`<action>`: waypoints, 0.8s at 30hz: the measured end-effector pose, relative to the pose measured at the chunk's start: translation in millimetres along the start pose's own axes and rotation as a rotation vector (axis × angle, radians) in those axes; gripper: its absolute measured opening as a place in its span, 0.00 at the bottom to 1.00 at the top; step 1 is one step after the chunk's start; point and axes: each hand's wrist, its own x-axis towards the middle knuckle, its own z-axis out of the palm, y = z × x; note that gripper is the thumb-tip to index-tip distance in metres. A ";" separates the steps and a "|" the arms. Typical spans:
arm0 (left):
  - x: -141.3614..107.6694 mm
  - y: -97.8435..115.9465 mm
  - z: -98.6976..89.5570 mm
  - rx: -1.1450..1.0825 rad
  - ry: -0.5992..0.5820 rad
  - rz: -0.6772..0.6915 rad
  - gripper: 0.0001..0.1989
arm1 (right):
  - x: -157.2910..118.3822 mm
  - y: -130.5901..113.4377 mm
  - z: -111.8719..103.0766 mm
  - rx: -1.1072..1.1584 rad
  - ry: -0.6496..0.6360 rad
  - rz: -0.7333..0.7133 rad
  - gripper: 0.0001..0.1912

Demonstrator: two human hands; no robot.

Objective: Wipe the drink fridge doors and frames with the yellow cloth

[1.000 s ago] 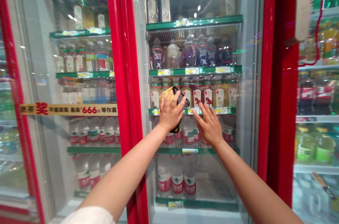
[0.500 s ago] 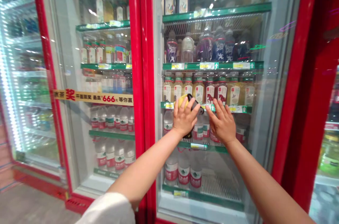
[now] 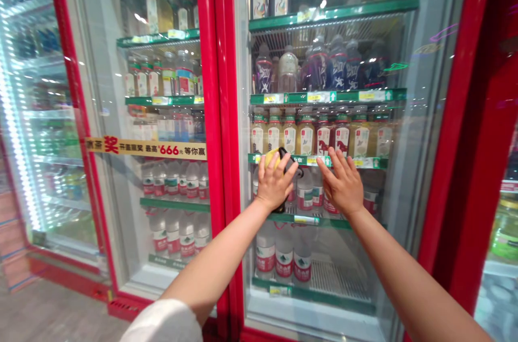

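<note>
Left hand [image 3: 276, 184] is covering a yellow-and-black pad [image 3: 271, 155], fingers spread; right hand [image 3: 343, 185] is facing the glass door [image 3: 343, 258], fingers spread, contact unclear. Pad's apparently resting against glass. Likely pressing step, calling for flat, even pressure.

- One camera, worn on the head, faces the cooler's red post [image 3: 227, 88] from the front, looking forward and tilted down.
- It stands close: the post runs out of the top of the view.
- Right of the post, the nearer glass door [image 3: 343, 288] fills much of the width, with the hands [image 3: 342, 183] before it.
- Left of the post, the view reaches a farther cooler [image 3: 60, 169], with floor [image 3: 60, 312] in the lower corner.
</note>
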 end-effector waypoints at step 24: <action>70.2 28.0 9.1 -0.053 0.188 -0.185 0.28 | -64.8 107.4 -75.0 -0.130 0.027 0.168 0.36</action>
